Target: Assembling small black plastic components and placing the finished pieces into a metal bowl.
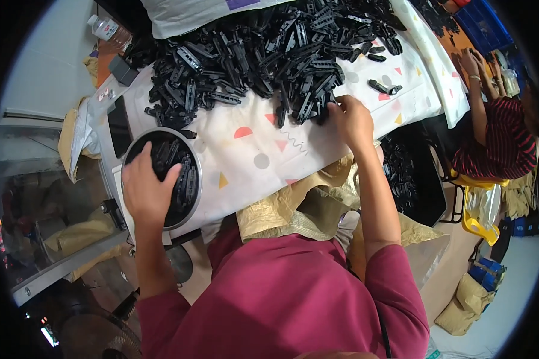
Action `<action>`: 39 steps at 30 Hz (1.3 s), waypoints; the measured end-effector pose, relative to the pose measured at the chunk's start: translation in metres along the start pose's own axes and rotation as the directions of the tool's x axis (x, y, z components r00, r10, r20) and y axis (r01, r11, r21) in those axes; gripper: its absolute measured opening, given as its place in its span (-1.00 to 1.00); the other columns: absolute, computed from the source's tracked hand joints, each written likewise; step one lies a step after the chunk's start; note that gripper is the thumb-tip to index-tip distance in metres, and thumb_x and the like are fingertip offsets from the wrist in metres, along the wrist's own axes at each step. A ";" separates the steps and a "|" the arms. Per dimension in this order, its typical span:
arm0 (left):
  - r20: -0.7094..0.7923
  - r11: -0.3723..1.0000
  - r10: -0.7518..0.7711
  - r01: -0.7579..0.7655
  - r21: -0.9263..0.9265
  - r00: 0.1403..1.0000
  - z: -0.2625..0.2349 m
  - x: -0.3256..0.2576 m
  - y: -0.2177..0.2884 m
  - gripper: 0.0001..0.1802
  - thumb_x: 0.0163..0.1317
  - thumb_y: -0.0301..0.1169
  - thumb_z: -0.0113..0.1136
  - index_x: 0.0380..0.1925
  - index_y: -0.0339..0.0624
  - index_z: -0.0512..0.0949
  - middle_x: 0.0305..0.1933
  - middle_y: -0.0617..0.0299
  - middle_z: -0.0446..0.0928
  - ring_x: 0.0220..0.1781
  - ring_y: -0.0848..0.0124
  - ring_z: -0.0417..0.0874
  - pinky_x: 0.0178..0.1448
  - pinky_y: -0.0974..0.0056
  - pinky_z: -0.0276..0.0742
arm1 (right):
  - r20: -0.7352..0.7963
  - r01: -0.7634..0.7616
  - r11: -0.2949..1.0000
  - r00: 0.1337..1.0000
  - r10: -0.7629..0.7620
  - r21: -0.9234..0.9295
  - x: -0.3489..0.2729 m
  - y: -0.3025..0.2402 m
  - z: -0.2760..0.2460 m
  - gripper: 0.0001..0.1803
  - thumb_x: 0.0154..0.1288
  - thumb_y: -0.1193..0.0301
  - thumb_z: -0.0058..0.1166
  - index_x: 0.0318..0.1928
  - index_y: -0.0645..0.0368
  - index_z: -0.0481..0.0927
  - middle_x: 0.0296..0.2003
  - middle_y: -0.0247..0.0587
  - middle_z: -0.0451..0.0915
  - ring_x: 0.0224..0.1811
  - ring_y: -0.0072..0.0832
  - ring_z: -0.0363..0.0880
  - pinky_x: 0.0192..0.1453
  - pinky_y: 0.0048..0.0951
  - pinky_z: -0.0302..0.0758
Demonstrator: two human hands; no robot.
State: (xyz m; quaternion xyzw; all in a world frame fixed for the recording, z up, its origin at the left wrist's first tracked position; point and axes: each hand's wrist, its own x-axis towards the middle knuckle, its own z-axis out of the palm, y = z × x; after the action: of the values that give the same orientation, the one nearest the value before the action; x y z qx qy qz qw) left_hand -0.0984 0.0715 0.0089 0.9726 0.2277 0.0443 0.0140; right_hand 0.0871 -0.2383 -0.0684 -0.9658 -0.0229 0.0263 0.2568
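A large heap of black plastic clip-like parts (pixel 245 60) covers the far side of the table. My right hand (pixel 353 124) is at the heap's near right edge, its fingers curled and pinched on a black plastic part that they largely hide. On the left, my left hand (pixel 147 190) hovers over or rests on a round metal-rimmed bowl (pixel 200 170), fingers spread and thumb apart. More of the black parts (pixel 187 179) lie inside that bowl. A few loose pieces (pixel 384 88) lie right of the heap on the patterned tablecloth (pixel 260 140).
A dark phone-like slab (pixel 119 127) lies beyond the bowl, near a plastic bottle (pixel 109 33). A white sack (pixel 215 13) stands behind the heap. To my right are a black crate (pixel 426 173) holding parts and a co-worker in a striped shirt (pixel 500 137).
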 end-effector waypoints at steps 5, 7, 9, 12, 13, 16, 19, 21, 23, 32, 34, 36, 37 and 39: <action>-0.202 0.952 0.305 -0.293 0.086 0.931 0.010 0.028 0.050 -0.42 -0.07 -0.18 0.28 0.02 -0.06 0.43 0.14 0.08 0.33 0.19 0.11 0.28 0.22 0.03 0.17 | 0.046 -0.027 0.996 0.998 0.032 -0.090 0.002 -0.014 0.009 -0.63 0.05 0.22 0.15 -0.18 0.19 0.55 -0.40 -0.01 0.60 -0.32 -0.13 0.58 -0.21 -0.26 0.45; -0.176 0.879 0.466 -0.477 -0.024 0.867 0.023 0.050 0.076 -0.56 -0.04 -0.30 0.22 -0.07 -0.03 0.51 0.13 0.13 0.35 0.19 0.16 0.29 0.19 0.07 0.21 | 0.026 -0.025 0.992 0.999 0.028 -0.124 0.001 -0.014 0.011 -0.63 0.03 0.23 0.17 -0.19 0.19 0.55 -0.40 0.00 0.60 -0.33 -0.13 0.58 -0.20 -0.26 0.45; -0.213 0.736 0.635 -0.665 -0.122 0.742 0.048 0.071 0.103 -0.62 -0.06 -0.41 0.21 -0.14 -0.01 0.55 0.08 0.18 0.39 0.14 0.19 0.34 0.13 0.13 0.29 | -0.069 -0.018 0.998 0.997 0.022 0.053 -0.003 -0.011 0.019 -0.65 0.01 0.27 0.17 -0.20 0.19 0.55 -0.42 -0.01 0.61 -0.34 -0.13 0.58 -0.19 -0.27 0.46; -0.249 0.589 0.761 -0.798 -0.124 0.600 0.084 0.100 0.142 -0.68 -0.10 -0.44 0.23 -0.23 -0.03 0.57 0.01 0.21 0.44 0.06 0.20 0.40 0.07 0.17 0.35 | 0.006 -0.163 0.923 0.985 0.171 0.348 0.002 0.012 0.029 -0.67 -0.02 0.31 0.16 -0.21 0.20 0.56 -0.40 -0.03 0.62 -0.32 -0.12 0.58 -0.18 -0.28 0.46; -0.242 0.534 0.801 -0.836 -0.127 0.548 0.093 0.106 0.146 -0.72 -0.10 -0.44 0.23 -0.28 -0.04 0.58 -0.02 0.22 0.45 0.03 0.21 0.42 0.05 0.18 0.37 | 0.003 -0.160 0.925 0.986 0.170 0.345 0.001 0.014 0.029 -0.67 -0.02 0.31 0.16 -0.21 0.20 0.56 -0.40 -0.03 0.62 -0.32 -0.12 0.58 -0.18 -0.28 0.46; -0.323 0.433 0.818 -0.879 -0.198 0.476 0.092 0.115 0.152 -0.82 -0.13 -0.40 0.24 -0.44 -0.11 0.55 -0.10 0.25 0.48 -0.02 0.22 0.43 0.00 0.18 0.39 | 0.049 -0.213 0.937 0.977 0.208 0.277 -0.014 0.011 0.020 -0.71 -0.06 0.37 0.10 -0.29 0.26 0.53 -0.41 -0.02 0.58 -0.28 -0.10 0.55 -0.20 -0.19 0.42; -0.113 0.471 0.669 -0.537 -0.700 0.734 0.086 0.113 0.154 -0.83 0.05 -0.37 0.21 -0.41 -0.20 0.47 -0.28 0.28 0.54 -0.25 0.40 0.54 -0.22 0.36 0.45 | -0.285 0.162 0.968 0.935 -0.213 -0.193 -0.025 0.008 0.021 -0.76 -0.05 0.36 0.09 -0.34 0.22 0.52 -0.42 -0.06 0.55 -0.36 -0.06 0.49 -0.25 -0.26 0.42; 0.355 0.262 0.538 0.249 -0.932 0.765 0.064 0.102 0.153 -0.76 0.23 -0.29 0.11 -0.25 -0.24 0.45 -0.38 0.31 0.55 -0.44 0.61 0.53 -0.41 0.49 0.43 | -0.261 0.146 0.986 0.952 -0.162 -0.079 -0.025 0.016 0.012 -0.78 -0.01 0.39 0.08 -0.32 0.22 0.52 -0.39 -0.04 0.55 -0.35 -0.10 0.50 -0.25 -0.28 0.43; 0.391 0.212 0.529 0.328 -0.920 0.754 0.043 0.094 0.147 -0.74 0.22 -0.27 0.12 -0.24 -0.24 0.47 -0.38 0.31 0.55 -0.44 0.62 0.53 -0.42 0.48 0.43 | -0.229 0.112 0.964 0.972 -0.055 0.242 -0.032 0.004 -0.003 -0.85 0.12 0.52 0.03 -0.27 0.28 0.50 -0.38 -0.08 0.56 -0.36 -0.30 0.54 -0.28 -0.39 0.45; 0.290 0.245 0.702 0.162 -0.956 0.650 0.012 0.070 0.133 -0.70 0.19 -0.29 0.16 -0.19 -0.29 0.57 -0.47 0.30 0.56 -0.54 0.62 0.48 -0.50 0.49 0.41 | -0.428 0.820 0.551 0.559 -0.711 0.155 -0.059 -0.059 -0.035 -0.81 0.09 0.65 0.09 -0.23 0.29 0.53 -0.44 -0.18 0.57 -0.46 -0.40 0.57 -0.40 -0.49 0.49; 0.279 0.250 0.716 0.139 -0.958 0.640 0.007 0.063 0.133 -0.70 0.20 -0.29 0.15 -0.18 -0.29 0.57 -0.46 0.30 0.56 -0.54 0.62 0.47 -0.51 0.49 0.41 | -0.455 0.838 0.532 0.523 -0.720 0.122 -0.062 -0.058 -0.033 -0.78 0.00 0.67 0.15 -0.28 0.26 0.51 -0.44 -0.14 0.57 -0.47 -0.29 0.57 -0.41 -0.44 0.49; 0.271 0.108 0.715 0.282 -0.953 0.644 0.010 0.058 0.129 -0.71 0.20 -0.30 0.14 -0.18 -0.29 0.57 -0.42 0.27 0.58 -0.53 0.62 0.49 -0.50 0.50 0.42 | -0.500 0.874 0.474 0.460 -0.734 0.108 -0.063 -0.057 -0.031 -0.74 -0.04 0.68 0.17 -0.27 0.27 0.50 -0.46 -0.12 0.56 -0.47 -0.31 0.57 -0.42 -0.45 0.49; 0.292 0.139 0.706 0.278 -0.951 0.646 0.007 0.055 0.127 -0.68 0.19 -0.29 0.16 -0.14 -0.29 0.55 -0.38 0.27 0.59 -0.48 0.63 0.51 -0.46 0.50 0.44 | -0.490 0.873 0.475 0.465 -0.738 0.112 -0.066 -0.059 -0.033 -0.72 -0.05 0.68 0.19 -0.25 0.27 0.49 -0.47 -0.10 0.56 -0.47 -0.31 0.57 -0.43 -0.46 0.49; 0.272 0.131 0.694 0.254 -0.958 0.667 0.003 0.046 0.127 -0.64 0.17 -0.28 0.19 -0.11 -0.30 0.53 -0.37 0.27 0.58 -0.45 0.61 0.51 -0.42 0.48 0.46 | -0.496 0.869 0.487 0.462 -0.735 0.088 -0.070 -0.060 -0.035 -0.72 -0.05 0.68 0.18 -0.25 0.27 0.49 -0.47 -0.10 0.56 -0.48 -0.32 0.57 -0.44 -0.47 0.49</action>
State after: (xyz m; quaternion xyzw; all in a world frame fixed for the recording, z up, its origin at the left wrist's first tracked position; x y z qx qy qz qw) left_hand -0.0008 -0.0223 0.0154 0.6815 -0.0480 -0.1852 0.7063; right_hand 0.0178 -0.2076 -0.0051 -0.7615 -0.4252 -0.2907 0.3935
